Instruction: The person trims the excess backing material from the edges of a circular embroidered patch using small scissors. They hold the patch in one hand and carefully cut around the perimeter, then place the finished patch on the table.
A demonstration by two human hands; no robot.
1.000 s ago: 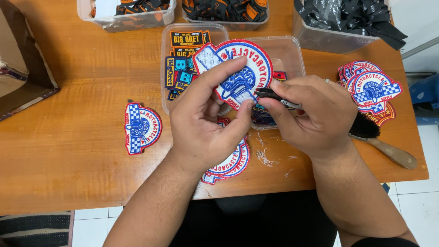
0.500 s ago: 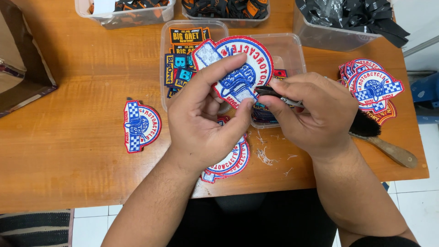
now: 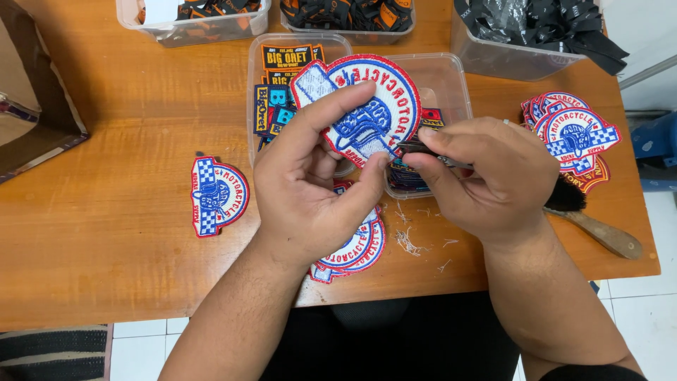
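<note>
My left hand [image 3: 317,190] holds a round embroidered patch [image 3: 367,106], white with red rim and blue emblem, upside down above the table. My right hand [image 3: 486,176] pinches a small dark cutting tool [image 3: 412,148] against the patch's lower right edge. Under my left hand lies a small stack of the same patches [image 3: 352,250]. One patch [image 3: 217,195] lies alone to the left.
Behind the patch stand two clear plastic tubs [image 3: 451,77], one holding dark rectangular patches [image 3: 278,92]. A patch pile [image 3: 575,137] and a wooden-handled brush [image 3: 599,229] lie at right. Bins [image 3: 508,56] line the far edge. Thread trimmings [image 3: 409,243] lie near the front edge.
The patch has tilted slightly in my left hand. Both hands stay together at the patch's edge.
</note>
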